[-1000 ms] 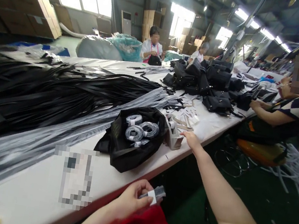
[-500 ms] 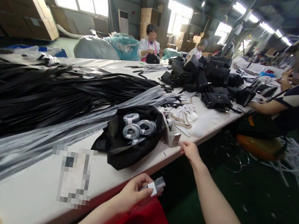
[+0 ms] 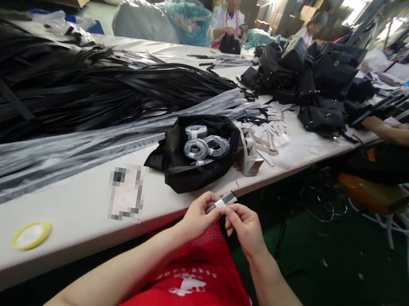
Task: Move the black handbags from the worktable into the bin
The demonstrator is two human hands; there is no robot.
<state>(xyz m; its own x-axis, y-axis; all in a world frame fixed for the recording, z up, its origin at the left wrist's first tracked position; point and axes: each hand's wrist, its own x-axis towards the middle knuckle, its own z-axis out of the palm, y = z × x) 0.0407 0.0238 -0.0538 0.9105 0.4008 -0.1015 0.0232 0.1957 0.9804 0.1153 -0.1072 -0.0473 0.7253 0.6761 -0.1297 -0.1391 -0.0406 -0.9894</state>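
Note:
My left hand [image 3: 199,215] is closed around a rolled strap [image 3: 227,198], a small dark roll in clear plastic with a white band [image 3: 220,204] around it. My right hand [image 3: 242,225] meets it from the right, thumb and fingertips pinched at the white band; any small piece between them is hidden. Both hands are just off the table's front edge, above a red apron [image 3: 189,269]. Beyond them a black bag [image 3: 188,177] stands with its mouth wide, holding several similar coiled straps [image 3: 196,149]. A tape dispenser [image 3: 251,163] is right beside the bag.
Long black straps [image 3: 63,84] and plastic-wrapped strips cover the left of the table [image 3: 71,235]. A blurred phone-like object [image 3: 126,195] and a yellow ring [image 3: 31,235] lie near its edge. Black bags [image 3: 327,89] are heaped at back right. A co-worker's arm [image 3: 405,134] reaches in from the right.
My right hand has moved from beside the tape dispenser back to the rolled strap in my left hand. The left hand still holds the roll; the view has tilted down.

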